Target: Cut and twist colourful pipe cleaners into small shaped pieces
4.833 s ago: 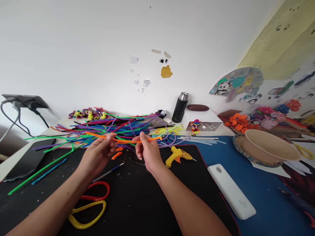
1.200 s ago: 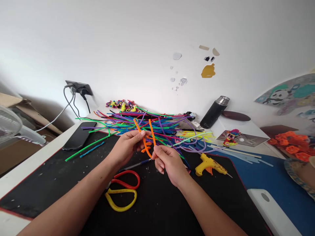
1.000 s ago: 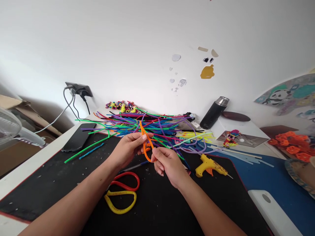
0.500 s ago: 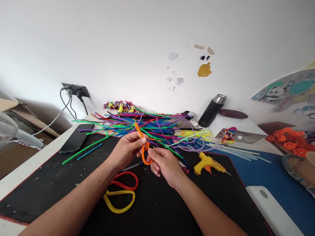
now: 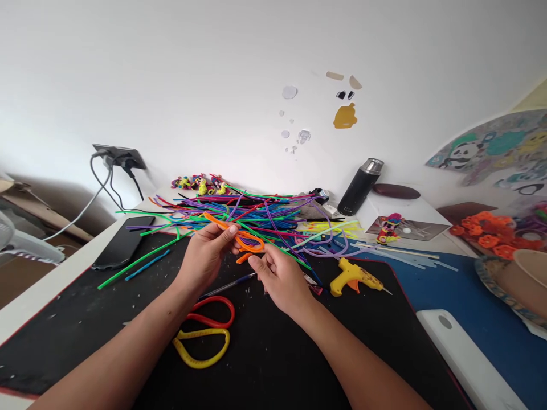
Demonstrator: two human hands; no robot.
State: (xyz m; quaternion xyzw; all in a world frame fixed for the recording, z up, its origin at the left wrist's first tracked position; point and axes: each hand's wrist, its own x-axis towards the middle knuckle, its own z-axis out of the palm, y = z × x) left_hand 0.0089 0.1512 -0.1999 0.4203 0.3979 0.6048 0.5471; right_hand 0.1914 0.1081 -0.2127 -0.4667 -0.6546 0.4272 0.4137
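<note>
My left hand (image 5: 207, 253) pinches an orange pipe cleaner (image 5: 252, 242) between thumb and fingers, one end pointing up and left past the fingertips. The pipe cleaner is bent into a narrow loop, with a short piece sticking out below. Fingers curled, my right hand (image 5: 284, 279) grips the loop's right end; its exact hold is partly hidden. Just beyond both hands lies a heap of colored pipe cleaners (image 5: 273, 216). Below my left wrist are scissors with a red handle and a yellow handle (image 5: 203, 363); my forearm covers the blades. A pen (image 5: 231, 283) lies behind the hands.
A yellow glue gun (image 5: 354, 278) lies right on the black mat (image 5: 273, 370). At left is a black phone (image 5: 123, 242). Behind stand a black flask (image 5: 359, 188), a white box (image 5: 421, 210) and small pipe-cleaner figures (image 5: 200, 183). A white device (image 5: 470, 359) lies at right.
The orange loop has turned from nearly upright to lying more sideways, pointing right. My right hand has shifted slightly up at its end. The view has swung a little right.
</note>
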